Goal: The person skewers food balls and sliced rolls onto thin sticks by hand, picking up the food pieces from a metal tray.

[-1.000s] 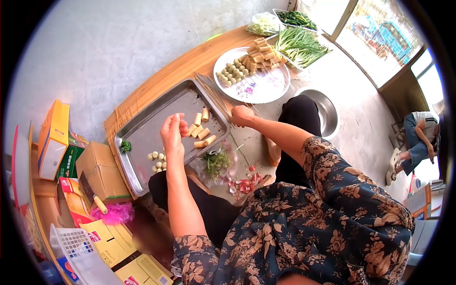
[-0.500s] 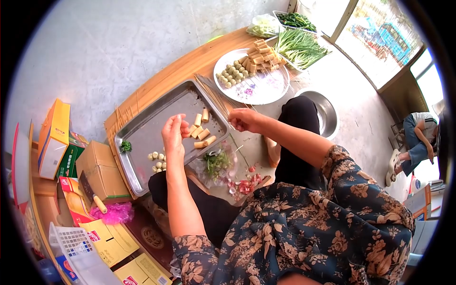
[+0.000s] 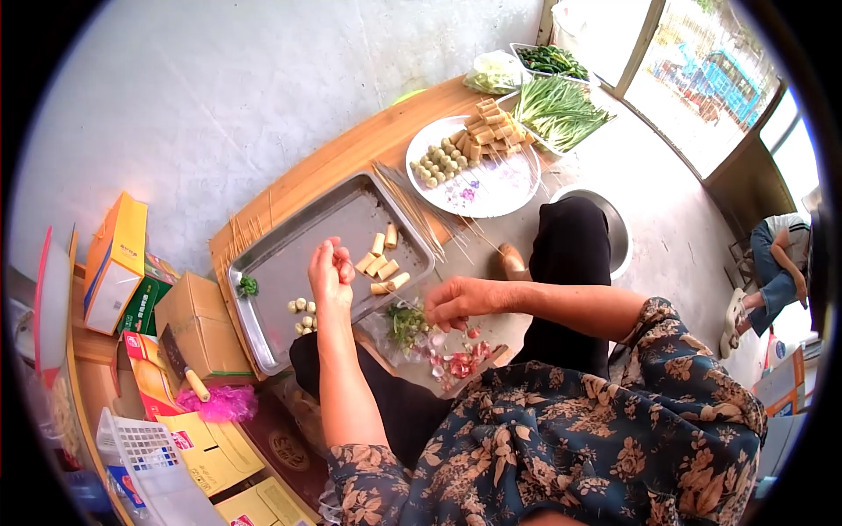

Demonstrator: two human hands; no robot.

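Observation:
My left hand [image 3: 331, 273] is over the near side of the metal tray [image 3: 303, 230], its fingers curled together. Whatever they hold, if anything, is hidden. To its right, beyond the tray's edge, my right hand [image 3: 460, 302] hangs above the bag of green herbs [image 3: 405, 324], with fingers bent down and closed. I cannot make out anything in them. In the tray lie several tan tube-shaped rolls [image 3: 377, 266], a few pale balls [image 3: 303, 314] and a green clump [image 3: 248, 286]. Thin wooden skewers [image 3: 410, 210] lie along the tray's far right edge.
Beyond the tray, a white plate [image 3: 526, 197] carries stacked rolls and greenish balls. Long green stalks [image 3: 561, 110] and green peppers [image 3: 551, 61] fill containers behind it. A steel basin [image 3: 619, 237] stands right. Boxes [image 3: 206, 324] and a knife [image 3: 182, 361] are left. Another person [image 3: 776, 263] sits far right.
My right hand has come down toward my body, from beside the skewers to above the herbs. My left hand stays over the tray, fingers still curled. The view has shifted slightly.

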